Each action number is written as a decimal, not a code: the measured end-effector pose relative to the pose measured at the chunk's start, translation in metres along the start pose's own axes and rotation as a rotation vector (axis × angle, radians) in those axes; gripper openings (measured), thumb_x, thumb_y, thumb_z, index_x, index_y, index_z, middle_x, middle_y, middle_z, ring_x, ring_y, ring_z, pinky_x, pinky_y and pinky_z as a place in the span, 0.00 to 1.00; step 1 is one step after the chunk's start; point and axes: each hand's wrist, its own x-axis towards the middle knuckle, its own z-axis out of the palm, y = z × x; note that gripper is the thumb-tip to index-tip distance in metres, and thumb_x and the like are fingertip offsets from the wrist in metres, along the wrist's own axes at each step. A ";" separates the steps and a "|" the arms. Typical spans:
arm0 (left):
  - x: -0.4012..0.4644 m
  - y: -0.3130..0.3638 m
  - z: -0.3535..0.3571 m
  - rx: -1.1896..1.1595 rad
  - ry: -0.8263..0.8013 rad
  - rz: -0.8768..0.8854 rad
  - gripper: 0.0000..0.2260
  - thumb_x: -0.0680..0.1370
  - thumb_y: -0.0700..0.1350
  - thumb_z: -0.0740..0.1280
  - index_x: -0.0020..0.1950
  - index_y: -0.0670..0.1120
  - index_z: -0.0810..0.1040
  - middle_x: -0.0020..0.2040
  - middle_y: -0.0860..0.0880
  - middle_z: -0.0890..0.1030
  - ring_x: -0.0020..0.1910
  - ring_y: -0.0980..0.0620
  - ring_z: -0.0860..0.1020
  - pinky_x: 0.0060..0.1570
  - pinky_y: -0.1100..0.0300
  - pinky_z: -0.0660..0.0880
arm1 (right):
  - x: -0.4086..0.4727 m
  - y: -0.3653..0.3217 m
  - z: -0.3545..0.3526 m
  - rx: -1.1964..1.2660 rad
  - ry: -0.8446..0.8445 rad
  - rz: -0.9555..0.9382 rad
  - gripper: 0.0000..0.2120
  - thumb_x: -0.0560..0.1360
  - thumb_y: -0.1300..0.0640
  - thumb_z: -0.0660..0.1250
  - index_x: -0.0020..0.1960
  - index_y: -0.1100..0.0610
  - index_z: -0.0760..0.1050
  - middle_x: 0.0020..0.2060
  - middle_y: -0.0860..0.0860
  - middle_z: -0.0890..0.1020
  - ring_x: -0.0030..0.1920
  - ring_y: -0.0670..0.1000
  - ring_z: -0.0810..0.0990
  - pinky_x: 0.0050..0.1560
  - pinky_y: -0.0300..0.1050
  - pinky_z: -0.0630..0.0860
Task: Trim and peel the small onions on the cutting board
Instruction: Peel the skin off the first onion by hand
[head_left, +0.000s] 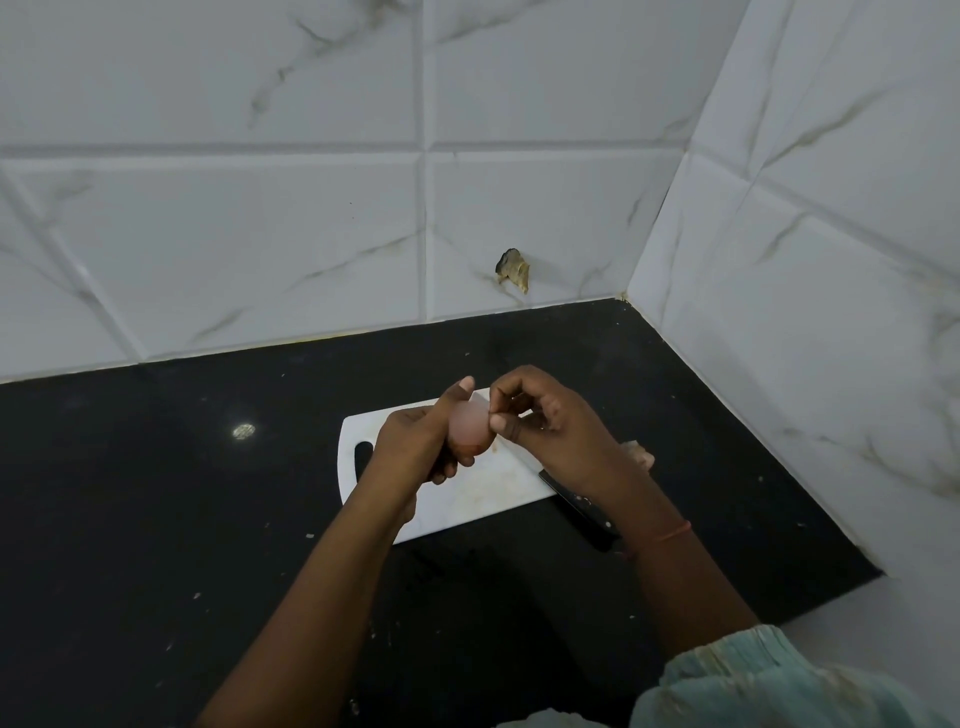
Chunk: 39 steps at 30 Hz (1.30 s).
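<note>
Closest to me is the pale blue-green cloth sleeve (753, 680) at my right elbow, and further up that arm a thin reddish thread band (670, 534) circles my wrist. Both my forearms reach out over the black speckled stone counter (156, 493) toward the white plastic cutting board (467, 499), which lies flat with its slotted handle end to the left. My left hand (415, 447) is raised above the board, fingers curled under and thumb stretched up along the side of a small pale pink peeled onion (467, 431), gripping it clear of the board surface. My right hand (540, 415) meets it from the right, thumb and forefinger pinched together against the onion's upper right side, the other fingers folded in; whether a bit of skin sits between them I cannot tell. A knife with a black riveted handle (582, 512) lies on the counter just under my right wrist, its blade end touching the board's right edge. Beyond my right hand a scrap of pinkish onion peel (639, 452) shows at the board's far right. Behind everything, white marble-patterned wall tiles (260, 234) meet in the corner, and one carries a chipped brown hole (514, 270).
</note>
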 end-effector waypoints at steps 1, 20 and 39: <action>0.000 0.000 0.000 -0.001 -0.002 0.001 0.26 0.75 0.63 0.67 0.45 0.38 0.82 0.29 0.42 0.80 0.23 0.52 0.71 0.27 0.61 0.68 | 0.000 -0.001 0.001 -0.026 0.015 -0.014 0.07 0.76 0.62 0.68 0.48 0.51 0.73 0.46 0.42 0.76 0.49 0.45 0.77 0.49 0.39 0.77; 0.000 -0.002 0.000 0.024 -0.008 0.008 0.25 0.76 0.64 0.65 0.41 0.41 0.83 0.31 0.42 0.82 0.25 0.53 0.73 0.28 0.63 0.70 | -0.004 0.000 0.008 -0.117 0.189 -0.152 0.02 0.73 0.64 0.71 0.44 0.59 0.79 0.42 0.48 0.80 0.44 0.47 0.79 0.43 0.36 0.76; 0.001 -0.006 0.004 -0.270 -0.125 -0.129 0.23 0.78 0.60 0.64 0.50 0.39 0.81 0.32 0.41 0.81 0.26 0.53 0.73 0.31 0.62 0.73 | -0.012 0.008 0.026 -0.376 0.391 -0.325 0.04 0.78 0.61 0.64 0.50 0.60 0.78 0.48 0.50 0.81 0.50 0.46 0.77 0.48 0.38 0.74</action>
